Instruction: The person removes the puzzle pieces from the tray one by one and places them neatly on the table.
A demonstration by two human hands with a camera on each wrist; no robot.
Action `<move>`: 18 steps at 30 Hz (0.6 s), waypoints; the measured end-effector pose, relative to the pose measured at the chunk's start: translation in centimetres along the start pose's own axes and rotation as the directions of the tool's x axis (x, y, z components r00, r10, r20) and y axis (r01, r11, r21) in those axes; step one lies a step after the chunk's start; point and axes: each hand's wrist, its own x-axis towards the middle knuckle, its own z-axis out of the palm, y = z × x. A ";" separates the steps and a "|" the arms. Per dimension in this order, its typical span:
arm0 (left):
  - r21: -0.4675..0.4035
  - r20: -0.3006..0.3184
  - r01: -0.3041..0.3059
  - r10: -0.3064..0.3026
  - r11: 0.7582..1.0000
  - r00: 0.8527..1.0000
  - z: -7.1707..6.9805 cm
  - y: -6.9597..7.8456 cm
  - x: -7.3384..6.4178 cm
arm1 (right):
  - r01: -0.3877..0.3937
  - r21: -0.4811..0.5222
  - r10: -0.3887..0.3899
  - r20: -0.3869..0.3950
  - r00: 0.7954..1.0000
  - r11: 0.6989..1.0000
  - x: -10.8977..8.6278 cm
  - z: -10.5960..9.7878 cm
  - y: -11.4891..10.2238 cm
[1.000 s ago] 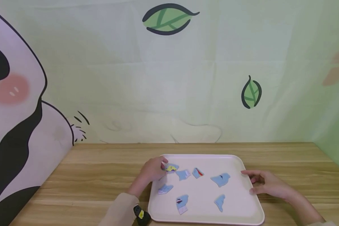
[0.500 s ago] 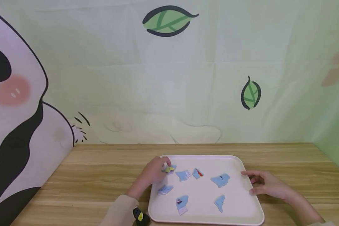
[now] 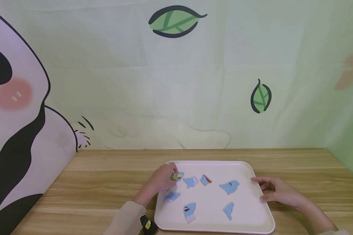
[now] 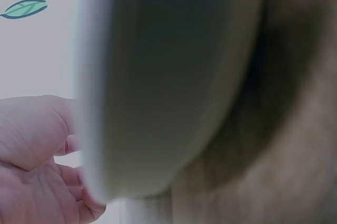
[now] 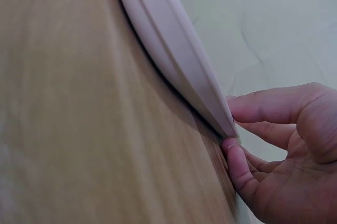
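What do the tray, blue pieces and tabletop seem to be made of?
Tray: probably plastic, smooth and pale, with rounded corners and rim.
Blue pieces: perhaps printed card, flat, with matt picture fragments; core unclear.
Tabletop: wood or wood-look laminate, fairly matt, showing streaky grain.

I can't read any words, names or numbers here. The blue pieces (image 3: 230, 187) on my tray (image 3: 209, 209) have little dark and bright marks, too small for me to read. The yellow patch (image 3: 148, 224) on the black thing (image 3: 150, 229) by my left sleeve (image 3: 126, 215) is too small too. The red shape (image 3: 351, 71) on the wall (image 3: 211, 98) is too faint.
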 end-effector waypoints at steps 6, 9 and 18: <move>-0.026 -0.001 0.015 -0.015 1.000 1.000 0.1 0.0 0.0 | -0.001 0.008 0.001 0.005 1.000 1.000 0.1 0.0 0.0; -0.029 0.004 0.019 -0.019 0.999 1.000 0.2 -0.1 0.1 | -0.004 0.006 0.004 0.004 1.000 1.000 0.1 -0.1 0.0; 0.037 0.013 -0.007 0.006 0.999 1.000 -0.2 -0.3 -0.6 | -0.004 0.008 0.004 0.003 1.000 1.000 0.0 0.1 0.0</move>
